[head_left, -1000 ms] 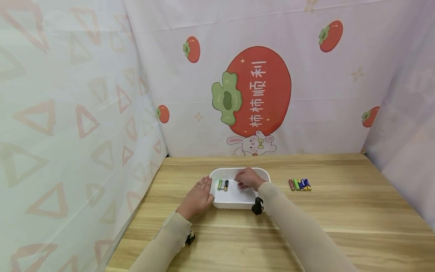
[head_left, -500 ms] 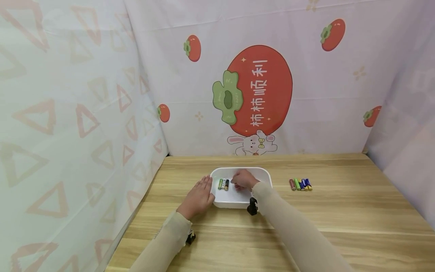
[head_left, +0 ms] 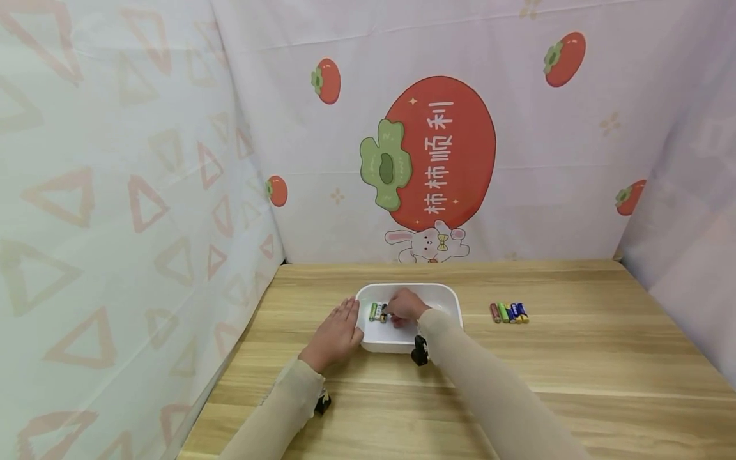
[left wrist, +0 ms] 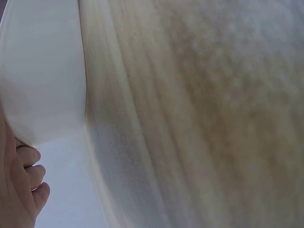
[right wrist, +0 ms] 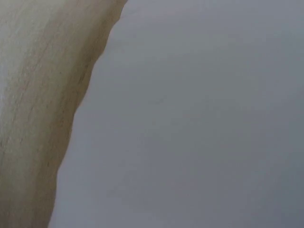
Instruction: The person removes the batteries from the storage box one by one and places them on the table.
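Observation:
A white tray (head_left: 397,348) holds a short row of batteries: a green one (head_left: 372,312), a pale one (head_left: 377,312) and a black one with a copper-coloured end (head_left: 383,317). My right hand (head_left: 406,305) is down inside the tray, fingers curled, with its fingertips at the black battery and covering part of it. Against the tray's left side lies my left hand (head_left: 336,335), its fingers extended along the rim and the thumb at the near corner. The left wrist view shows some fingers (left wrist: 35,178) beside the white wall. Only white surface and wood appear in the right wrist view.
On the wooden table (head_left: 575,377), right of the tray, several batteries lie side by side: a dark red one (head_left: 495,312), a green one (head_left: 503,312) and blue-and-yellow ones (head_left: 517,312). Patterned cloth (head_left: 546,223) hangs behind and on both sides.
My right hand has moved left within the tray until its fingertips reach the black battery. The left hand and the batteries on the table stay where they were.

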`<state>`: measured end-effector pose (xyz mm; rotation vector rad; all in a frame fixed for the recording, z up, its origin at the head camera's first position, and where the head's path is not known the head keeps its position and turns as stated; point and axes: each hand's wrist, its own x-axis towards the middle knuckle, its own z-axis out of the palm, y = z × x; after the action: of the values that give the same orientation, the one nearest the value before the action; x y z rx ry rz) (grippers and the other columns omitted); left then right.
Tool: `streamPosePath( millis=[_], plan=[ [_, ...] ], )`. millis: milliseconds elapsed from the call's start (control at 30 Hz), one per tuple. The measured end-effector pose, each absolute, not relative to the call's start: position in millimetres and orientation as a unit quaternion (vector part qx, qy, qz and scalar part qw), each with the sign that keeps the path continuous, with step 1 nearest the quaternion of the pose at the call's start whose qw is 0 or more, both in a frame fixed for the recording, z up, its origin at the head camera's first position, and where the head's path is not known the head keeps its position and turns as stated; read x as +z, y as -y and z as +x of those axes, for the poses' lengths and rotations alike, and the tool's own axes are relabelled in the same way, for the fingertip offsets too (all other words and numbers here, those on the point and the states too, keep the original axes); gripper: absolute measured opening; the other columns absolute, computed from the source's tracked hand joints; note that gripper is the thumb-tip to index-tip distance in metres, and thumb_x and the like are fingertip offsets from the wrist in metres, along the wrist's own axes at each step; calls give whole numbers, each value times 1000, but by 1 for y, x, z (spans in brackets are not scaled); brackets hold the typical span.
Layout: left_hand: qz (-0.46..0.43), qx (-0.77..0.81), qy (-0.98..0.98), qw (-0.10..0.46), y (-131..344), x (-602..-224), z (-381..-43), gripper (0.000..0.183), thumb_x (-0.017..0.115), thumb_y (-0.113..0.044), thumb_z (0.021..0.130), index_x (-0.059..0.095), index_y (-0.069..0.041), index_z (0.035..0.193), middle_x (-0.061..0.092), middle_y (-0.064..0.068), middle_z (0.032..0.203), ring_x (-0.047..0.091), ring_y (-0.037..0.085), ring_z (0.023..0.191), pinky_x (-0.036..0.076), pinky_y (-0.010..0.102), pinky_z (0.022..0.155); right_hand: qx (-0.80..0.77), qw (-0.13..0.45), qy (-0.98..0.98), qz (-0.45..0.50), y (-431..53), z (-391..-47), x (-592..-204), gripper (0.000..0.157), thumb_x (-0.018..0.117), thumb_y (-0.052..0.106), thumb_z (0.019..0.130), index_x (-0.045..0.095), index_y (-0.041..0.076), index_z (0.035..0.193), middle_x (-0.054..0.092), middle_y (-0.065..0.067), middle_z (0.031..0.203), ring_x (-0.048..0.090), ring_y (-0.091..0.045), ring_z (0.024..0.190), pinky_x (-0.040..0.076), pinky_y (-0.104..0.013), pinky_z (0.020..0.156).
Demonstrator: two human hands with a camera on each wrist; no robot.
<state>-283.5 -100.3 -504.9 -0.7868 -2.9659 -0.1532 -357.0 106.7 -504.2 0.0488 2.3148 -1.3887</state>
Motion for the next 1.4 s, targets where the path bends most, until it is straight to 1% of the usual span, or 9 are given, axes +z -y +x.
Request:
streamPosePath(
  millis=[233,433,633,733,933,1133,1400],
  plan=[
    [-257,-49,964,43,100,-506,-286,62,40,-23,100,21,8,151,22,22,156,20,34,144,18,42,116,-492,211,-844,9,-103,-355,-497,9,65,6,88,68,-2,92,65,-15,82,63,-21,64,57,-31,62],
    [-255,-45,965,36,99,-506,-288,63,39,-24,100,20,7,151,21,21,157,18,31,145,16,40,116,-478,197,-856,16,-99,-357,-498,6,68,5,85,67,-1,86,65,-13,78,60,-19,60,54,-27,54],
    [-263,-51,963,43,99,-506,-286,62,39,-23,99,23,9,150,24,23,155,23,35,143,21,45,115,-464,187,-865,24,-93,-359,-503,4,68,3,82,68,-1,85,66,-11,76,60,-19,61,53,-27,55],
    [-265,-53,962,43,100,-507,-285,62,40,-23,99,24,9,150,24,23,155,23,36,143,22,46,115,-448,176,-876,15,-90,-359,-506,3,68,2,80,69,0,80,66,-10,72,60,-18,59,52,-27,52],
    [-265,-48,962,43,101,-511,-286,62,39,-24,100,22,8,150,23,23,156,21,34,144,20,44,115,-418,144,-897,-12,-89,-358,-511,6,70,4,75,67,2,71,65,-7,63,58,-16,52,48,-26,48],
    [-261,-50,963,39,101,-510,-287,62,39,-24,100,21,8,151,21,22,157,20,33,144,20,44,115,-414,139,-899,-11,-87,-357,-505,11,72,5,74,65,3,66,64,-8,62,57,-17,52,46,-27,49],
    [-259,-56,963,41,102,-509,-284,62,40,-24,99,24,8,150,24,22,156,22,33,143,21,44,115,-390,143,-910,-3,-84,-355,-503,10,71,4,74,65,4,67,62,-7,62,57,-18,54,46,-28,49]
  ],
)
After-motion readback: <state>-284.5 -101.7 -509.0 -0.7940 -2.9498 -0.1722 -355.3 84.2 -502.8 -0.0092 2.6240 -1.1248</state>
